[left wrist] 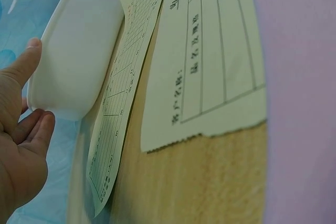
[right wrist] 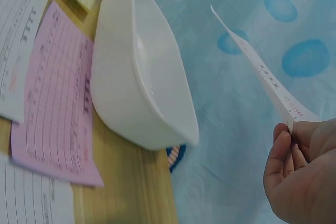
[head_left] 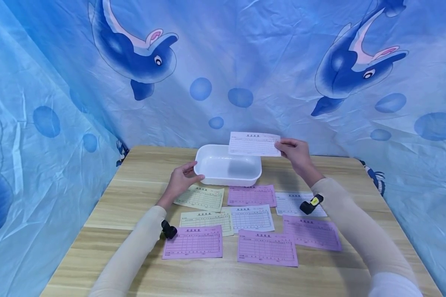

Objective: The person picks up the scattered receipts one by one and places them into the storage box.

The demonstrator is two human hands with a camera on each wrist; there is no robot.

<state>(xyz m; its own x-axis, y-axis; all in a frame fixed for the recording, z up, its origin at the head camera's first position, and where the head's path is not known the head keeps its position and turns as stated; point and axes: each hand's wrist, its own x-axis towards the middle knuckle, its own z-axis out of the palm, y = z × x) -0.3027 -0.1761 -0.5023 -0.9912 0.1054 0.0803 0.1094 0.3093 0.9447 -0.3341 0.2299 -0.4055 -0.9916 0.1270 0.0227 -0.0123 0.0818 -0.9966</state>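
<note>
A white plastic tub (head_left: 223, 179) stands toward the back of the table. My left hand (head_left: 182, 179) holds its left end, thumb at the near corner and fingers around the end wall; the left wrist view shows this hand (left wrist: 23, 124) up close against the tub (left wrist: 79, 40). Above the tub's right side, my right hand (head_left: 296, 154) pinches a white receipt slip (head_left: 254, 144) by its right edge. Seen in the right wrist view, the slip (right wrist: 262, 74) hangs in the air, apart from the tub, between thumb and fingers of the right hand (right wrist: 302, 166).
Several printed slips lie before the tub: pink ones (head_left: 267, 249), pale green ones (head_left: 204, 198) and white ones (head_left: 252, 218), some overlapping. A blue dolphin-print cloth (head_left: 223, 66) hangs behind the wooden table (head_left: 134, 173) and along its sides.
</note>
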